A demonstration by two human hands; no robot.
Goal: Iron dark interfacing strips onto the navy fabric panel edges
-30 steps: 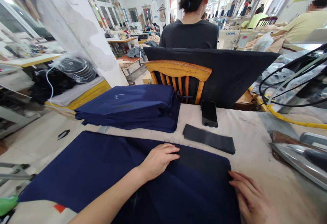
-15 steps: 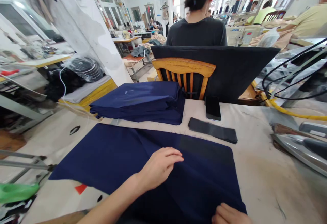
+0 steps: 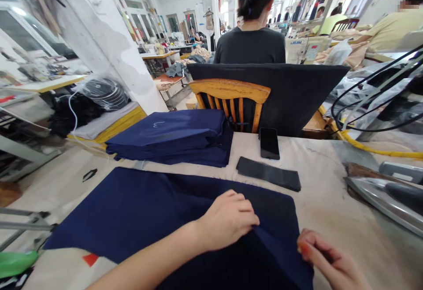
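Now both hands, left hand (image 3: 228, 219) and right hand (image 3: 327, 261), each pinching one navy cloth (image 3: 132, 210).

Navy cloth (image 3: 139, 210) flat on table

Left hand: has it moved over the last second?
Yes. The left hand has slid right and toward the person across the navy cloth, away from the folded stack, and now pinches a fold.
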